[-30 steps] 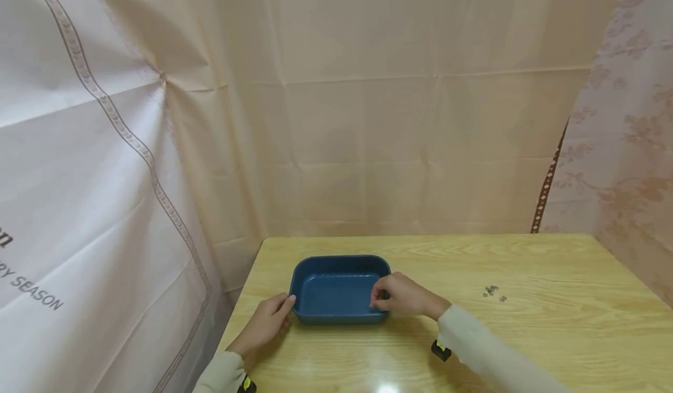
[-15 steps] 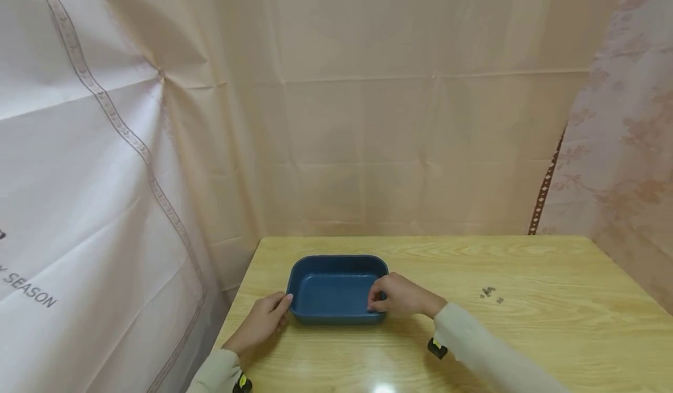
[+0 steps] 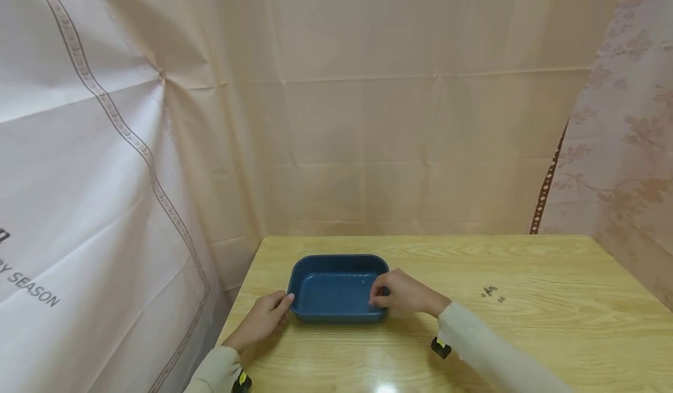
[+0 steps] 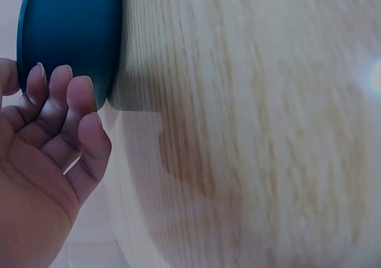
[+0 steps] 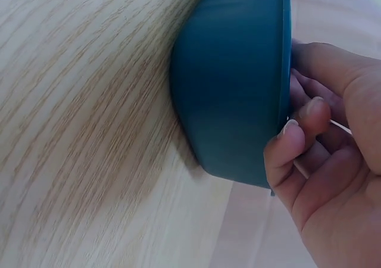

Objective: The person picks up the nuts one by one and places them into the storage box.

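Note:
A deep blue rectangular tray [image 3: 336, 319] sits on the table near its left side. My left hand [image 3: 264, 318] grips the tray's left rim, thumb on top; in the left wrist view its fingers lie along the outer wall. My right hand [image 3: 402, 292] reaches over the right rim, thumb and index fingertips close together inside. In the right wrist view, the tray wall [image 5: 232, 83] hides those fingertips, and the other fingers curl outside by the rim. I cannot tell whether they pinch anything. A tiny ring [image 3: 363, 282] shows inside the tray, just beyond these fingers.
Several small grey metal pieces [image 3: 489, 291], some ring-like, lie loose on the wooden table [image 3: 568, 323] to the right of the tray. Beige cloth [image 3: 399, 124] hangs along the table's back edge. A white printed cloth [image 3: 115, 235] hangs at the left.
A tiny ring now shows inside the tray beside my right fingers; it was not visible in the earlier frames. Both hands keep nearly the same places at the tray.

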`<state>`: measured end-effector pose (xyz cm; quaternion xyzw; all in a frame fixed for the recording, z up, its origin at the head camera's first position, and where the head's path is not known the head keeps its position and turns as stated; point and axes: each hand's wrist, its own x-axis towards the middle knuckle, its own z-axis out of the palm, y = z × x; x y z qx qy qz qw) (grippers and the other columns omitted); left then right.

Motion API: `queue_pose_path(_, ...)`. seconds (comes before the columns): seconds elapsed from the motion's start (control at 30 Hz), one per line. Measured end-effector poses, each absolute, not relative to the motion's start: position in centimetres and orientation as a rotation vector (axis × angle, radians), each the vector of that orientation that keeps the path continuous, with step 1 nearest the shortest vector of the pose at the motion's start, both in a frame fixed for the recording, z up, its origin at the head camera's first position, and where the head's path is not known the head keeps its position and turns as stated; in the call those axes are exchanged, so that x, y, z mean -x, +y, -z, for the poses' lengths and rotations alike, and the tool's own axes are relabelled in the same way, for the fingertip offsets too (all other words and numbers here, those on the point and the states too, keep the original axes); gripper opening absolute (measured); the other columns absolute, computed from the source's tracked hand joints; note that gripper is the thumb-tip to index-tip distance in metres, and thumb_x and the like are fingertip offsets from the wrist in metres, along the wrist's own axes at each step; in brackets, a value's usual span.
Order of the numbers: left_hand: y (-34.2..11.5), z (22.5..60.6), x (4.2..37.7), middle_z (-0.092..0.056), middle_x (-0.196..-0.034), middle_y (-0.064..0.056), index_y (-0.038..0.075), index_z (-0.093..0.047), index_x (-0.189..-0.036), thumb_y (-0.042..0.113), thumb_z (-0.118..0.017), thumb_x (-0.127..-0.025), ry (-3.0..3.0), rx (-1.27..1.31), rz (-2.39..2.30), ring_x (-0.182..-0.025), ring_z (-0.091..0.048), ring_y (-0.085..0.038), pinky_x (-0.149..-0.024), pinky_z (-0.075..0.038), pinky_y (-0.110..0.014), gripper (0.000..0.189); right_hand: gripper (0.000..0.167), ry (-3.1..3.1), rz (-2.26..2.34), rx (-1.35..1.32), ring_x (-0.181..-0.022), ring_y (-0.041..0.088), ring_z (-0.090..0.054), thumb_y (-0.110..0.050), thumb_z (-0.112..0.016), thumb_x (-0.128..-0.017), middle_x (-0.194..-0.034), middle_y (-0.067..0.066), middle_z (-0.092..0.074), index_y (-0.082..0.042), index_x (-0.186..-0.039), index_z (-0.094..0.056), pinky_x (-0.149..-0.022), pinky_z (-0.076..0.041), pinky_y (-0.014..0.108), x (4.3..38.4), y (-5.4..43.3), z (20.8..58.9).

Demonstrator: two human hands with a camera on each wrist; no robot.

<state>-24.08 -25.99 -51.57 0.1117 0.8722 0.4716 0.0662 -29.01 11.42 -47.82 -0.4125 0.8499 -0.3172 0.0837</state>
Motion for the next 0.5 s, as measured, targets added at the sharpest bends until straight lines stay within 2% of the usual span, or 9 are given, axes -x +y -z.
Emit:
queue_pose_path(0.27, -25.8, 51.5, 24.0, -0.059, -0.073, -0.008, 0.001, -0.056, -0.084, 0.039, -0.048, -0.111, 2.638, -0.326, -1.429, -0.058, -0.051, -0.013, -0.052, -0.045, -0.025, 0.047, 0.005, 2.53, 1.072, 1.167, -0.072, 0.007, -0.064, -0.018, -0.071, -0.1, -0.09, -0.008, -0.072, -0.016, -0.097, -0.075, -0.062, -0.052, 0.024, 28.9, 12.7, 47.3)
queue_pose_path(0.5, -25.8, 51.5, 24.0, -0.059, -0.072, -0.006, 0.002, -0.058, -0.086, 0.04, -0.045, -0.112, 2.659, -0.348, -1.412, -0.058, -0.052, -0.013, -0.051, -0.045, -0.026, 0.048, 0.011, 2.55, 1.132, 1.139, -0.066, 0.005, -0.055, -0.021, -0.071, -0.101, -0.087, 0.003, -0.072, -0.011, -0.1, -0.075, -0.058, -0.047, 0.024, 29.0, 14.5, 47.1)
